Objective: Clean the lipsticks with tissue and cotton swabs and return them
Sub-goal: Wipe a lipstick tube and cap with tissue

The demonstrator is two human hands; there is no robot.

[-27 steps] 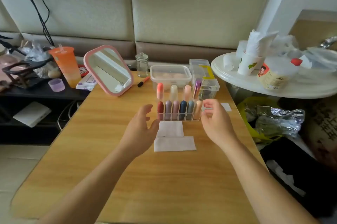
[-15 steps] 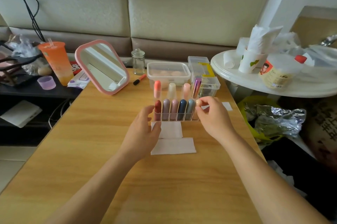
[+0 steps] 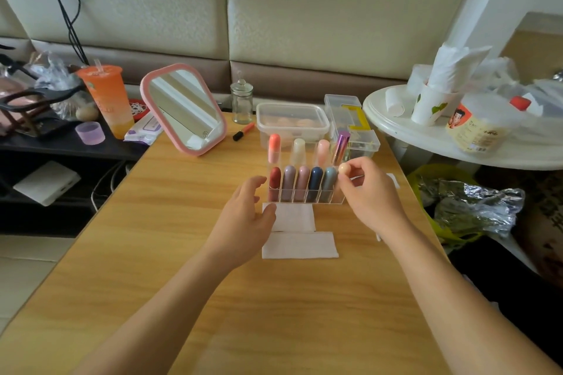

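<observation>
Peach lipstick (image 3: 343,169) in right grip (image 3: 372,196), right end of clear rack (image 3: 304,196)

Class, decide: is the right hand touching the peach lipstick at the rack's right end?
Touching. In the head view the right hand pinches the peach lipstick with its fingers, no gap.

Home: sofa (image 3: 274,8), vanity mirror (image 3: 184,109).
</observation>
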